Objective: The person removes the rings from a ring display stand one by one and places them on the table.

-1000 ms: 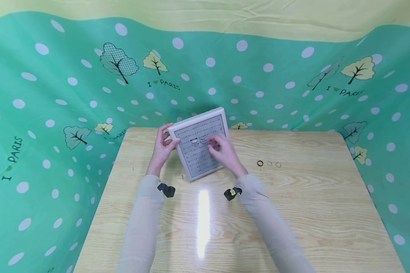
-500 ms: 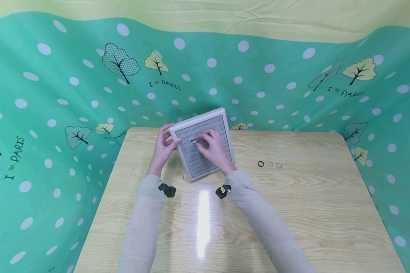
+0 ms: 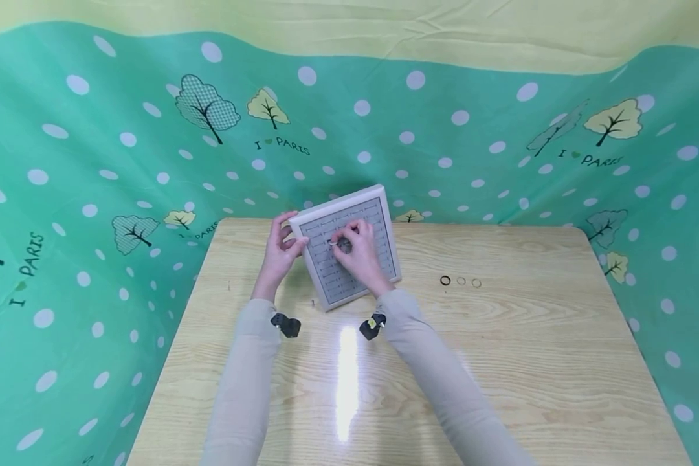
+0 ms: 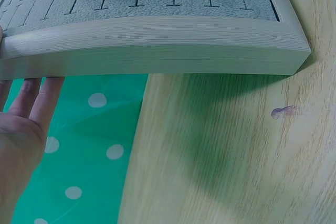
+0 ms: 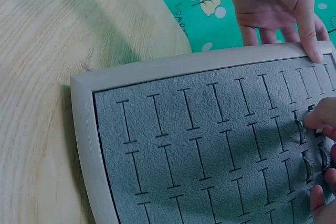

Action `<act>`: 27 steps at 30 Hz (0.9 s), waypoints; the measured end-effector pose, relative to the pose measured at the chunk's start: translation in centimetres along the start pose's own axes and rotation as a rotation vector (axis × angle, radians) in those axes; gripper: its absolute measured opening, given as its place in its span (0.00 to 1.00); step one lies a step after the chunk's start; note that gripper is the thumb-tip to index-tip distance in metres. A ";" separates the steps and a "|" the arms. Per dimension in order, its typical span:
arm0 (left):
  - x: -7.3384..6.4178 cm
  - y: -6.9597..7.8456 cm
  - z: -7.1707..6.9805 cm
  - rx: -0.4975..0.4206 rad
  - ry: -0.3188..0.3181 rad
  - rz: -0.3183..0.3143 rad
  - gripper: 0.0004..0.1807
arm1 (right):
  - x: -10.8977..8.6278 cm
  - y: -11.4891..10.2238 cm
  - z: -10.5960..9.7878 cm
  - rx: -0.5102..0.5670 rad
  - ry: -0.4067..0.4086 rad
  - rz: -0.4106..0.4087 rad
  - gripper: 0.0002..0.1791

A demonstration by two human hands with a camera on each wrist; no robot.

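Observation:
A ring display tray [image 3: 345, 291] has a pale frame and grey padding cut with rows of slots. It is held tilted at the table's back edge. My left hand [image 3: 279, 254] grips its upper left side, the thumb on the frame and the fingers behind, as the right wrist view shows. Over the padding, my right hand [image 3: 358, 254] pinches a silver-coloured ring [image 5: 300, 130] at a slot. Close by, a second ring [image 5: 308, 169] and a third ring [image 5: 325, 158] stand in slots, the third partly covered by fingers.
Right of the tray, a black ring [image 3: 445, 280] and two thin rings, a silver one [image 3: 461, 281] and a goldish one [image 3: 476, 283], lie on the wooden table [image 3: 536, 349]. A patterned green cloth [image 3: 361, 129] hangs behind. A small dark mark [image 4: 283, 112] shows left of the tray.
My right hand has moved left across the tray, from the right of the seated rings onto the leftmost one. The left hand and the tray have stayed put.

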State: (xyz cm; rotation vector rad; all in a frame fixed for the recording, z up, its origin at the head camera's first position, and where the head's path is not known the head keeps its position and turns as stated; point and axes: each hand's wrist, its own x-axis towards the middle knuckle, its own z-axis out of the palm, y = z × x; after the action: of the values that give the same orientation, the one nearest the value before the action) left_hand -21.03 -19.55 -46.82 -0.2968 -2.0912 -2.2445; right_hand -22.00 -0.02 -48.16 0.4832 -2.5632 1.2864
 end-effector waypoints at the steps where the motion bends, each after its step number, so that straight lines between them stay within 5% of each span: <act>1: -0.1 0.0 0.0 -0.001 -0.001 0.002 0.32 | 0.0 0.0 0.1 0.002 0.006 -0.003 0.07; 14: -0.2 0.3 0.2 -0.006 -0.011 0.036 0.32 | -0.2 0.4 -0.3 0.095 -0.014 -0.024 0.07; 21: 0.5 -2.0 -0.5 0.003 0.011 0.036 0.33 | -0.4 0.2 -1.4 0.208 -0.074 0.014 0.07; 27: 0.5 -1.9 -0.5 -0.019 0.002 0.021 0.33 | -1.2 0.6 -2.3 0.268 -0.092 0.018 0.06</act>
State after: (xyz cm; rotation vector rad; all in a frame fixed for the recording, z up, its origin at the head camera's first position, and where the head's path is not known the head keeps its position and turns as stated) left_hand -21.89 -19.86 -48.60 -0.3160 -2.0566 -2.2529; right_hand -20.96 2.38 -47.70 0.5820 -2.4827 1.6611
